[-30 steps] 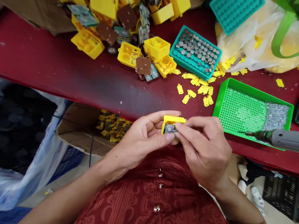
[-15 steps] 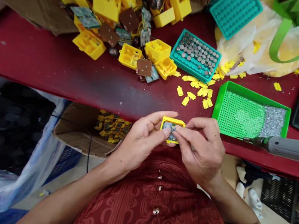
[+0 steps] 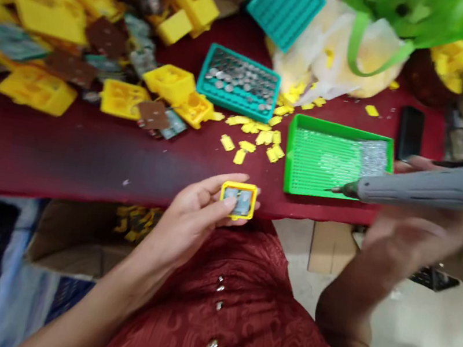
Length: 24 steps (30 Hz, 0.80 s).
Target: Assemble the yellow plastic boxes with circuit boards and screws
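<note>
Two hands are in front of us, and our left hand [image 3: 189, 219] has a narrow grip on a small yellow plastic casing [image 3: 240, 185], with the thumb pressed across the circuit board [image 3: 236, 200] seated inside it. We hold the casing just above our red patterned garment [image 3: 232, 308], close to the near edge of the dark red surface [image 3: 62, 158].

Our right hand [image 3: 405, 242] is blurred well to the right, closed around a grey electric screwdriver [image 3: 422, 189], with the fingertips [image 3: 411, 162] showing past the tool's far side. The screwdriver's thin bit [image 3: 338, 189] points left, over a green perforated tray [image 3: 339, 129] that has a bed of small screws [image 3: 374, 158] at one end.

Beyond the casing, loose yellow tags [image 3: 244, 146] are scattered across the surface, just below a teal tray of button cells [image 3: 202, 78]. Further left lie yellow casing halves [image 3: 46, 9] and brown squares [image 3: 153, 115]. A black phone [image 3: 410, 133] lies just past the green tray. Below the surface edge, a cardboard box [image 3: 79, 249] holds small yellow-and-black parts [image 3: 136, 220].
</note>
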### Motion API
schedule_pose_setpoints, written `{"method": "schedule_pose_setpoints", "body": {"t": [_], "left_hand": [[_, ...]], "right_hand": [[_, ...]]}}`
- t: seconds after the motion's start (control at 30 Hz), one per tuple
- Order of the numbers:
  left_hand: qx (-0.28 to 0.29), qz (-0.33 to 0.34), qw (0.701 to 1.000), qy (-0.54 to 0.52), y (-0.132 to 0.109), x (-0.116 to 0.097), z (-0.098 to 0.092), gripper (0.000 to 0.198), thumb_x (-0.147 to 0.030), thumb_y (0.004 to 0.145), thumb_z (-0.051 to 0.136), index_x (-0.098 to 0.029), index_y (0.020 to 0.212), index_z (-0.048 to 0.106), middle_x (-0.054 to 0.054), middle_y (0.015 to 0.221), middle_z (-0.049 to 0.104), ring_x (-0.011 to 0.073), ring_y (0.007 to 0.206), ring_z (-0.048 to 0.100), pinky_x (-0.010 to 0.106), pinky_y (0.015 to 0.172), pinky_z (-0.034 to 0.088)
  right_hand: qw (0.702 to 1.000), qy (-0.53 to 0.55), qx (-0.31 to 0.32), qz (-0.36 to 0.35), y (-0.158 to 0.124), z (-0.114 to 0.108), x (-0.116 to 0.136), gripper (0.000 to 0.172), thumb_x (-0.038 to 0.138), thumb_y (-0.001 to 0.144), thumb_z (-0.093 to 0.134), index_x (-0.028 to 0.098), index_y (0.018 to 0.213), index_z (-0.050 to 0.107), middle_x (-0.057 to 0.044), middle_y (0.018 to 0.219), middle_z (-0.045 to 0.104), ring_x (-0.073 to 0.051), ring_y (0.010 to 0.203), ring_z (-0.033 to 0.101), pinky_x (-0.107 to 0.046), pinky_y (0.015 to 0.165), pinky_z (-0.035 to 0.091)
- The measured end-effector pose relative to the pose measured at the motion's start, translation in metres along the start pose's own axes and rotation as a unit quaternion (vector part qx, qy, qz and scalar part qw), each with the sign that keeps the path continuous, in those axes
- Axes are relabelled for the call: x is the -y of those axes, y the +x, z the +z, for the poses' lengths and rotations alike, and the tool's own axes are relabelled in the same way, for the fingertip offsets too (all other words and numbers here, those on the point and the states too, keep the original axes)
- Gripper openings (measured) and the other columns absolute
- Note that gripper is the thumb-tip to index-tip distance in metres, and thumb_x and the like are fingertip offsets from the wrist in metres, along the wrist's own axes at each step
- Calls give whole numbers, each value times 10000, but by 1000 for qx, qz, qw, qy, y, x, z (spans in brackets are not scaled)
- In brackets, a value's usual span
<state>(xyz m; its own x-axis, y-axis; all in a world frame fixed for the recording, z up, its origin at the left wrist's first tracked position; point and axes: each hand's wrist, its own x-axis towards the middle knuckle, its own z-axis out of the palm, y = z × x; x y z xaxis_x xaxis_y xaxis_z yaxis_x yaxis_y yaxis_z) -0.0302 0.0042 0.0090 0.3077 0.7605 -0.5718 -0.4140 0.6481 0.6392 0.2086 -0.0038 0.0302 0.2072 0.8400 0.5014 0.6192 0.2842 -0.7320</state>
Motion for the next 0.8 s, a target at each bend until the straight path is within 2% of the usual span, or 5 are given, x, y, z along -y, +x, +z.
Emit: {"method": "schedule_pose_setpoints", "body": {"t": [0.03,0.1,0.27,0.57,0.8], "left_hand": [[-11,2,1000,10,1,0,2,423,-223,757,827,-172,1157,699,92,1042,791,197,872,760,236,706,617],[-23,1,999,27,2,-1,4,436,-226,751,838,-183,1164,705,83,1032,795,194,876,759,224,698,618],[-20,-9,999,43,7,-1,11,420,-247,765,833,-191,1164,715,93,1080,788,215,916,757,255,738,630],[-30,-15,998,57,14,1,16,405,-257,777,825,-209,1167,729,83,1099,786,211,925,755,256,773,629],[-36,-26,997,64,15,-1,18,436,-266,776,826,-207,1195,719,92,1123,781,210,934,750,257,784,628]], "right_hand": [[998,30,-59,-10,6,4,-5,443,635,960,430,335,1278,501,-86,1130,601,-278,1139,626,-448,911,533],[993,67,-86,-40,20,13,-14,401,603,949,497,309,1219,528,-51,916,614,-229,881,675,-430,860,565],[986,89,-130,-59,43,35,-35,414,639,929,511,293,1156,504,6,743,526,-157,559,568,-324,532,514],[985,36,-171,-11,55,55,-60,277,444,1028,362,250,1209,443,-17,778,544,-136,511,532,-310,507,475],[988,33,-151,-24,56,55,-63,492,611,990,374,283,1357,396,-12,755,516,-171,535,539,-342,532,454]]}}
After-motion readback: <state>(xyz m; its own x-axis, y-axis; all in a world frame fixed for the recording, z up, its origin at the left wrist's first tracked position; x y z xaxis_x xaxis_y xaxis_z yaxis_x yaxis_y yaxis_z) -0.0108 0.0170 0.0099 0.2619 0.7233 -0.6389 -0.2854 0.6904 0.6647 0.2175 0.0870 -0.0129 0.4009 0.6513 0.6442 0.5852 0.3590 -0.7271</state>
